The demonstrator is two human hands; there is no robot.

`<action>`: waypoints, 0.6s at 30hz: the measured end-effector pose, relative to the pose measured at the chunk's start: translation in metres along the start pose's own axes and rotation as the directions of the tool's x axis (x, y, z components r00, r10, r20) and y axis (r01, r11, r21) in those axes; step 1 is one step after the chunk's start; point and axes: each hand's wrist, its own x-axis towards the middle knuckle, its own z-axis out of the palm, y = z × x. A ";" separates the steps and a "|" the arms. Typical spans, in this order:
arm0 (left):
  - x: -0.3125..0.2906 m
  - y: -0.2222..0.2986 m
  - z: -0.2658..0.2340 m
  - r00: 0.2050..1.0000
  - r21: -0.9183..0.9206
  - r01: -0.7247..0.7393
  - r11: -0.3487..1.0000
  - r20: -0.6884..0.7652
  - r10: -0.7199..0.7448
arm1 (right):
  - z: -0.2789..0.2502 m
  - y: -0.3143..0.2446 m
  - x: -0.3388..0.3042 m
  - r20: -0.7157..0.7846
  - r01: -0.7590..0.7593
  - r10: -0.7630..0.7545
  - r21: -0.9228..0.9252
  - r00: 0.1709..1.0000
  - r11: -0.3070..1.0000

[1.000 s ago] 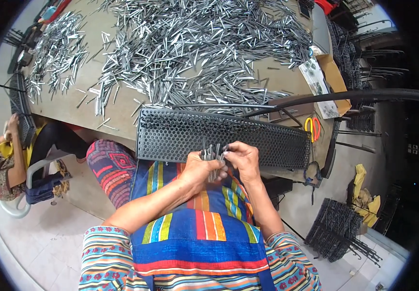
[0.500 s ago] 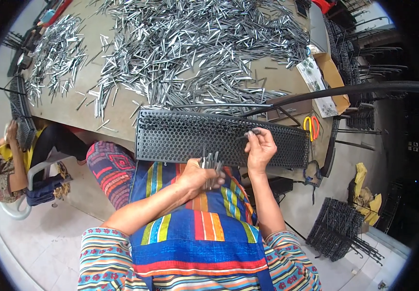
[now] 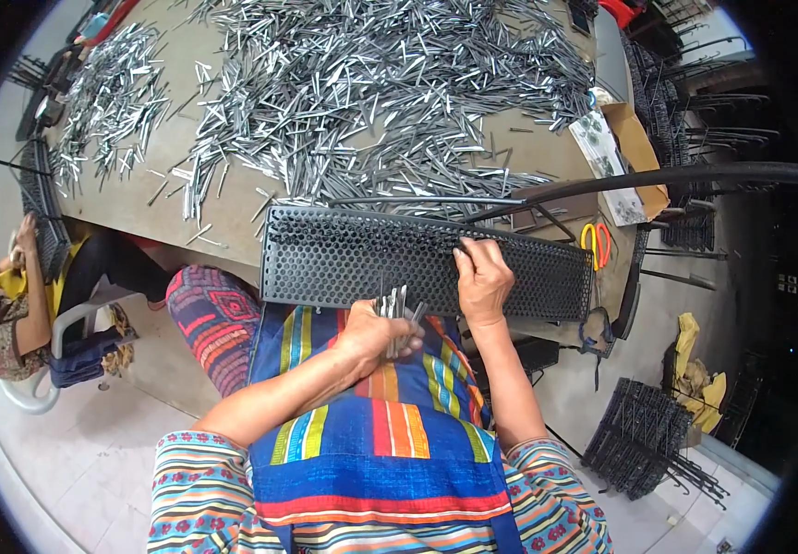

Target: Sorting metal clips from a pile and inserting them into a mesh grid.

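A long black perforated rack (image 3: 353,272), its face full of round holes, leans across my lap against the table edge. Dark strip ends fill its upper rows of holes. My left hand (image 3: 379,332) is closed round a bundle of thin grey strips (image 3: 397,305), just below the rack's lower edge. At the rack's upper middle, my right hand (image 3: 485,275) has thumb and fingertips pinched together against the holes. Whatever lies between those fingertips is too small to make out.
A big heap of loose grey strips (image 3: 353,102) covers much of the table (image 3: 163,217). Scissors with yellow and orange handles (image 3: 595,247) lie right of the rack, near an open cardboard box (image 3: 634,148). A black curved bar (image 3: 658,175) crosses above. Another person (image 3: 11,305) sits at left.
My right hand has moved slightly left and up, and its fingertips now meet the rack's holes. The left hand stays nearly in place with its bundle.
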 end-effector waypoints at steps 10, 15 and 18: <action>0.000 0.004 0.004 0.999 -0.104 -0.014 0.994 0.041 0.018 | -0.018 -0.029 -0.044 0.686 -0.697 0.240 0.530 0.687 0.482; -0.001 0.001 0.002 0.999 -0.084 -0.014 0.996 0.038 0.018 | -0.027 -0.043 -0.036 0.832 -0.885 0.315 0.462 0.456 0.062; 0.000 -0.001 0.001 0.998 -0.068 -0.025 0.997 0.057 0.029 | -0.023 -0.036 -0.041 0.822 -0.866 0.277 0.451 0.498 0.219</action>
